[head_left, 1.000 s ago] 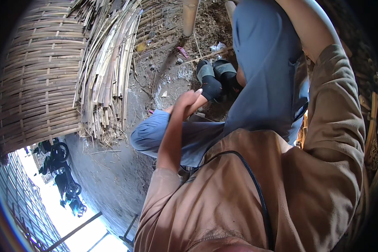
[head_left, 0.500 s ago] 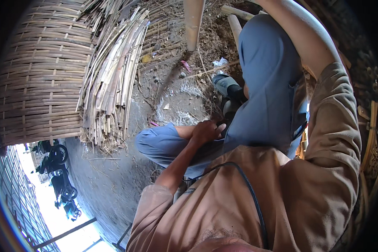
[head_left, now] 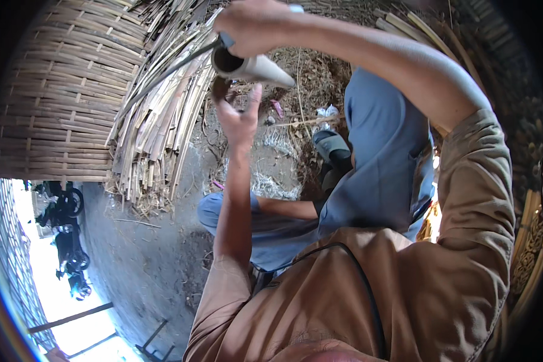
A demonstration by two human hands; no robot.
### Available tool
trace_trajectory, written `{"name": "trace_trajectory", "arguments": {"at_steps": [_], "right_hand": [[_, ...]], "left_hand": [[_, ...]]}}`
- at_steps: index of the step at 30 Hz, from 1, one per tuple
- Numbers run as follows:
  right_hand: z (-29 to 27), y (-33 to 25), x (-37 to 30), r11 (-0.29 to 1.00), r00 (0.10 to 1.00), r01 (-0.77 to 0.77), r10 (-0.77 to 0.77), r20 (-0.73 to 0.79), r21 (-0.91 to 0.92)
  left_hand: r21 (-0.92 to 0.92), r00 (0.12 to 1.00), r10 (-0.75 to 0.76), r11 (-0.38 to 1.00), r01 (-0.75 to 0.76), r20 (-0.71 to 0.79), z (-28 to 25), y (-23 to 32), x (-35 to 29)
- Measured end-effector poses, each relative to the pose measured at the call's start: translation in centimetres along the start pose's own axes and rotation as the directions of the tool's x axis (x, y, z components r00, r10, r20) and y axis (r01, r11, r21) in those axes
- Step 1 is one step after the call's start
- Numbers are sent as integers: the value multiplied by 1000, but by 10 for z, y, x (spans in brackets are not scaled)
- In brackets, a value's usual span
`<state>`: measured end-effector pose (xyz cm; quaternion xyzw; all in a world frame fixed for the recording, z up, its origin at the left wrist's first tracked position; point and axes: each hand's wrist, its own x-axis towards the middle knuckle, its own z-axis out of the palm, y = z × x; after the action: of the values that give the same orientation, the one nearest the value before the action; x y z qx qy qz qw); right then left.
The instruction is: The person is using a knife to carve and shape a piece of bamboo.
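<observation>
Right hand is curled tight round a long dark tool, right by a pale bamboo tube with its hollow end in plain view. Left hand is half open just beside that end, thumb spread, can't tell if it's touching. Bamboo strips are piled further left.

Strip pile left of tube, woven panel farther left.

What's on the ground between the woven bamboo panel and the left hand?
Split bamboo strips beside the woven bamboo panel, then dirt toward the left hand, in the head view.
</observation>
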<state>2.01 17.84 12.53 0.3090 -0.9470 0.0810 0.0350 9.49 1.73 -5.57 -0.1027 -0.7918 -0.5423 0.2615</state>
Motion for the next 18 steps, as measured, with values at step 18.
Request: {"name": "trace_trajectory", "arguments": {"at_steps": [18], "right_hand": [[101,66,-80,772,889,-453,354,290,446]], "left_hand": [[-635,657,-421,764,-115,-625,-143,-150,-40]]}}
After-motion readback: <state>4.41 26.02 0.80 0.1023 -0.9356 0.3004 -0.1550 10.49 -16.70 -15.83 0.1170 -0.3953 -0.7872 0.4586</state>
